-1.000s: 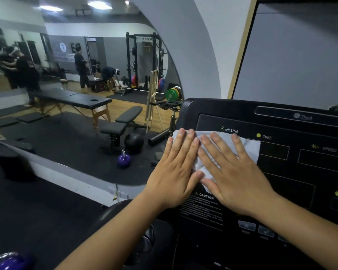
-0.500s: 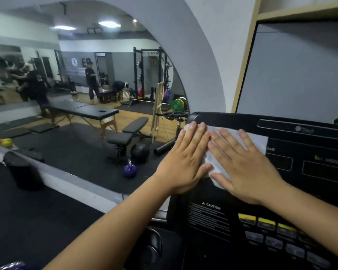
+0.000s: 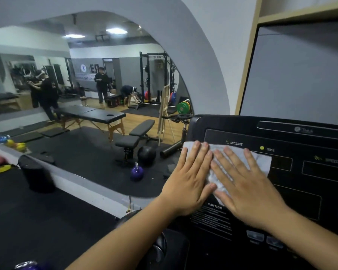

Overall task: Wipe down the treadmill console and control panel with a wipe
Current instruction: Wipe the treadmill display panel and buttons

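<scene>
One white crumpled wipe lay at the 10 o'clock corner of the black treadmill console, reaching its left edge. Two hands pressed it flat: left hand at the wipe's 9 o'clock side, right hand centred. The fingers were straight, gripping nothing. Bare panel stretched toward 3 o'clock.

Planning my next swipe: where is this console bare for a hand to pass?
Free: the display panel right of the wipe, from TIME label past SPEED label, and the strip above INCLINE label. Crowded: the left side, where left hand and right hand press the wipe.
</scene>
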The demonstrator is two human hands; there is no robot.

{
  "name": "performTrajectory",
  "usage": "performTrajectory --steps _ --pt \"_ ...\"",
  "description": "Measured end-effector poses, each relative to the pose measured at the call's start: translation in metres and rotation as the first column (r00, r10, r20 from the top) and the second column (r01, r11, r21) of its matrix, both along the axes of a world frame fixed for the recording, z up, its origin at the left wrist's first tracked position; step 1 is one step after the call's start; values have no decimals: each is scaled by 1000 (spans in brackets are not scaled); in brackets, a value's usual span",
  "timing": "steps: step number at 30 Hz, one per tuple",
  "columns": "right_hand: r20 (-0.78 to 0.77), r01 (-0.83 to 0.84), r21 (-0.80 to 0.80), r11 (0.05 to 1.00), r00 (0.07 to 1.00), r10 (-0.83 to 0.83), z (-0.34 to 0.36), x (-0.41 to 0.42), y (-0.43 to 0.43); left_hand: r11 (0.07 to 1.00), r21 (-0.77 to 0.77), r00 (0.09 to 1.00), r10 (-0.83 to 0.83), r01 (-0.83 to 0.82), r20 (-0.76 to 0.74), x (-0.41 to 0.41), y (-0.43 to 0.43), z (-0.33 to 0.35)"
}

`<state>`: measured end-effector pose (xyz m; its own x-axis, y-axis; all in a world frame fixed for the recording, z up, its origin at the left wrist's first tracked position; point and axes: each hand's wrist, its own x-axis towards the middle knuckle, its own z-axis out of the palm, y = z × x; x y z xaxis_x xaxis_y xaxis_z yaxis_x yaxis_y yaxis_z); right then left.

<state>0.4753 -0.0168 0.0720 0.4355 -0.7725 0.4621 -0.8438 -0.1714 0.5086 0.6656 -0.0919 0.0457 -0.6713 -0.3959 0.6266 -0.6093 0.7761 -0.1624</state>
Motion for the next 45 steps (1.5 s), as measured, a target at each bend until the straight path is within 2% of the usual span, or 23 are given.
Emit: performTrajectory --steps 3,7,11,20,25,38,41,45 --pt "-4 -10 36 999 1000 10 -31 4 20 999 -37 996 4 -1 85 7 14 -24" --pt "-10 -21 53 998 1000 21 -39 2 29 998 -59 993 -20 27 120 11 15 -33" --pt "-16 -27 49 998 999 28 -12 -8 14 998 -66 991 -9 18 133 6 1 -5" --pt "-66 143 8 990 988 -142 75 -27 -30 992 -120 999 -34 37 27 -24 -51 77" --pt "-45 91 13 996 995 -90 44 -18 -17 993 -95 998 -68 66 -14 -18 -32 43" --pt "-54 -23 136 990 998 31 -69 17 50 997 57 999 -44 43 26 28 45 -78" --pt "-63 -56 157 986 996 66 -70 13 49 994 97 998 -45 41 44 34 51 -81" --pt "-76 -57 141 988 995 68 -47 4 34 992 113 995 -70 63 64 29 36 -53"
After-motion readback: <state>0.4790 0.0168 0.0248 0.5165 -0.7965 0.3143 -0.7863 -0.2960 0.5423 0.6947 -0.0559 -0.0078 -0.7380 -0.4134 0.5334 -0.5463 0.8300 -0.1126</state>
